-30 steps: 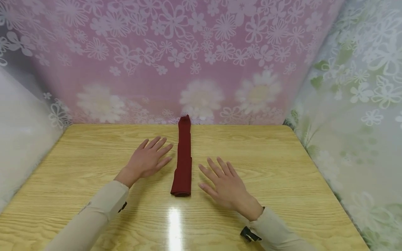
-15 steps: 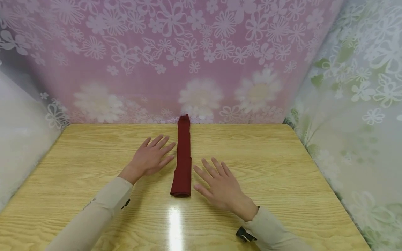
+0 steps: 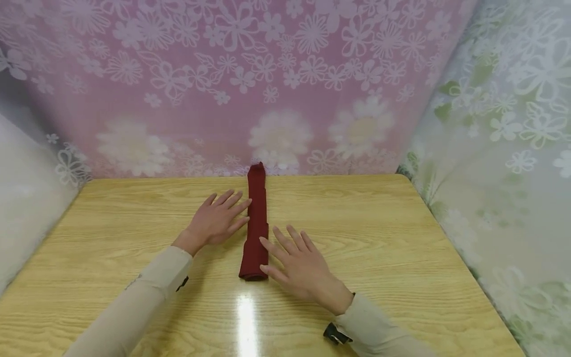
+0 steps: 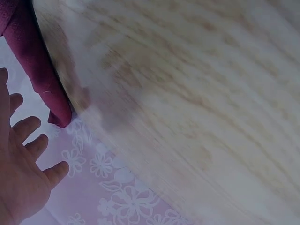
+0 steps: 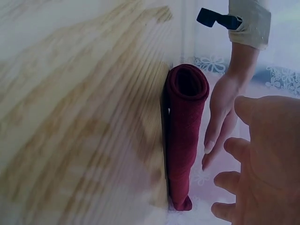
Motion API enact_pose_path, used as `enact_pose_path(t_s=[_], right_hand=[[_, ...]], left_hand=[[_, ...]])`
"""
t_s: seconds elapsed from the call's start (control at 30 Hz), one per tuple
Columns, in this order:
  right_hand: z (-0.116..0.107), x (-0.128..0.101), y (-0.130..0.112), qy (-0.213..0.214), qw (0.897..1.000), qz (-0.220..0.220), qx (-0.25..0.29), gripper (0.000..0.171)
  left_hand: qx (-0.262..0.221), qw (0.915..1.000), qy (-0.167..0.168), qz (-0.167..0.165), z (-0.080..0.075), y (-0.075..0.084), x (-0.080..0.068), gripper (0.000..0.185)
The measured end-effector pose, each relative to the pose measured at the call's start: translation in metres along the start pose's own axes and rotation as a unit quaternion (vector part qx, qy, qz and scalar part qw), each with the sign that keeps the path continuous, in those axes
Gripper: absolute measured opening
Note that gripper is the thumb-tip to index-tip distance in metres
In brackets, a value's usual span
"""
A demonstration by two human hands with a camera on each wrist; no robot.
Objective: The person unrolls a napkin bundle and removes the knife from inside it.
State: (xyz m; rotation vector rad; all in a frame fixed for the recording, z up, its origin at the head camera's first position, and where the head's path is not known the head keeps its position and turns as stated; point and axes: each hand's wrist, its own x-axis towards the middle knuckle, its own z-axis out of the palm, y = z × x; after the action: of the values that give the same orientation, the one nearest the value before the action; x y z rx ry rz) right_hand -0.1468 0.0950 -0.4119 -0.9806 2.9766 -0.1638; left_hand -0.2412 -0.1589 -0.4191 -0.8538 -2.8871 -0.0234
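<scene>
A dark red cloth, rolled into a long tube, lies on the wooden table and points away from me. Its near end shows a hollow coil in the right wrist view, where the cloth roll narrows toward the far end. My left hand hovers at its left side, fingers spread, with the fingertips right at its edge. On the other side my right hand is spread too, lower down, its thumb and forefinger tips overlapping the roll's near part in the head view. Neither hand grips anything.
The wooden table ends at a pink flowered backdrop, which the roll's far end reaches. Pale flowered sheeting rises along the right side, and white sheeting along the left. A black strap hangs at the right cuff.
My right hand has moved left, from beside the roll to overlapping its near part. The left hand has shifted slightly right, up to the roll's edge. The cloth stays in place.
</scene>
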Motion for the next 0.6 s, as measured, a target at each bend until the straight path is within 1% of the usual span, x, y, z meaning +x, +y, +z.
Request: enact_pose_path(t_s=[0.07, 0.27, 0.43, 0.6], right_hand=[[0.001, 0.001, -0.001, -0.001, 1.0, 0.001, 0.002, 0.061], [0.0, 0.003, -0.007, -0.006, 1.0, 0.004, -0.001, 0.061], [0.0, 0.004, -0.01, -0.003, 1.0, 0.0, -0.009, 0.061], [0.002, 0.002, -0.011, -0.009, 1.0, 0.006, -0.011, 0.062]], left_hand=[[0.001, 1.0, 0.002, 0.001, 0.001, -0.001, 0.003, 0.053], [-0.009, 0.9999, -0.007, 0.007, 0.004, -0.002, 0.011, 0.054], [-0.011, 0.9998, -0.004, 0.016, 0.006, -0.001, 0.016, 0.054], [-0.022, 0.9994, -0.013, 0.023, 0.009, -0.001, 0.021, 0.054]])
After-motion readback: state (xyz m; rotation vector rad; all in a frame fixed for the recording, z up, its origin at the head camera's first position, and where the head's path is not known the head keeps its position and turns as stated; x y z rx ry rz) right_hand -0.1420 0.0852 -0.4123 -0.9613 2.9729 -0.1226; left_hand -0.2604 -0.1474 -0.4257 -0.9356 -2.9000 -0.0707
